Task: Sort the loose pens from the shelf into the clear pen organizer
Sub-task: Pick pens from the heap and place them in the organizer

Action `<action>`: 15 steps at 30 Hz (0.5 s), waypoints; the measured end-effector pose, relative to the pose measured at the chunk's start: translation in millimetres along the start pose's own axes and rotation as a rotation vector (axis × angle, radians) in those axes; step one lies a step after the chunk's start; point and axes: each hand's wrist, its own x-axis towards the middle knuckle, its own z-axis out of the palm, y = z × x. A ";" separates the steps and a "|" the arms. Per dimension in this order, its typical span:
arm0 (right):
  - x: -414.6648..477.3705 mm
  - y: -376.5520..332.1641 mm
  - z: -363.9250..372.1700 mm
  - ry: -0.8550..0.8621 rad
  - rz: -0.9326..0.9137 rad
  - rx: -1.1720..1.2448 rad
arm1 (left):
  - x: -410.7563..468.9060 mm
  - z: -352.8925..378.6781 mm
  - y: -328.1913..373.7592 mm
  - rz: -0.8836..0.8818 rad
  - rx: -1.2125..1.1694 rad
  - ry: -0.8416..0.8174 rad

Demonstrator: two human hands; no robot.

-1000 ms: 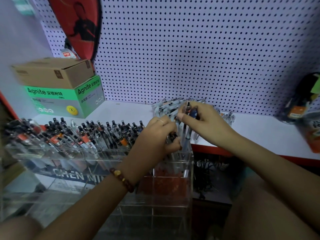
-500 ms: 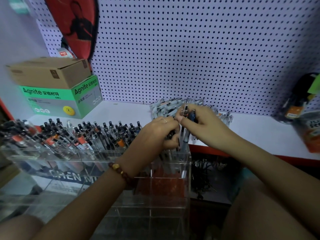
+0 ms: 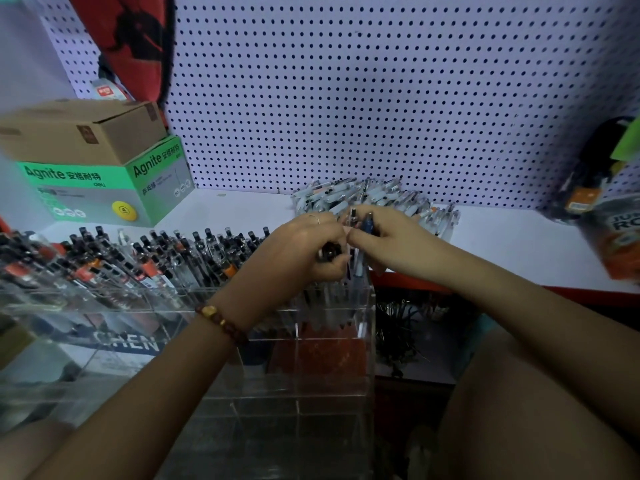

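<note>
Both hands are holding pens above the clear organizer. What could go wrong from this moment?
1. The right hand pinches two pens near their upper ends. One might slip and fall outside the clear organizer, since this compartment is at its right end.
2. The left hand grips a pen bunch close by, so the hands may bump and scatter pens.

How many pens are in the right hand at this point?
2 visible: a black-capped clear pen and a blue pen beside it, both upright in the right hand over the right end of the organizer. The hand may hide more; the left hand grips dark pens.
</note>
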 end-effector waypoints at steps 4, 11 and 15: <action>-7.2 5.0 -7.4 -0.142 0.017 0.069 | -3.8 -3.0 -2.1 -0.021 -0.015 0.009; -15.3 10.2 -11.5 -0.286 -0.031 0.092 | -5.8 -19.0 -1.7 -0.097 -0.031 0.004; -16.3 8.0 -10.9 -0.347 -0.035 0.131 | -8.2 -17.5 0.3 -0.135 -0.035 -0.050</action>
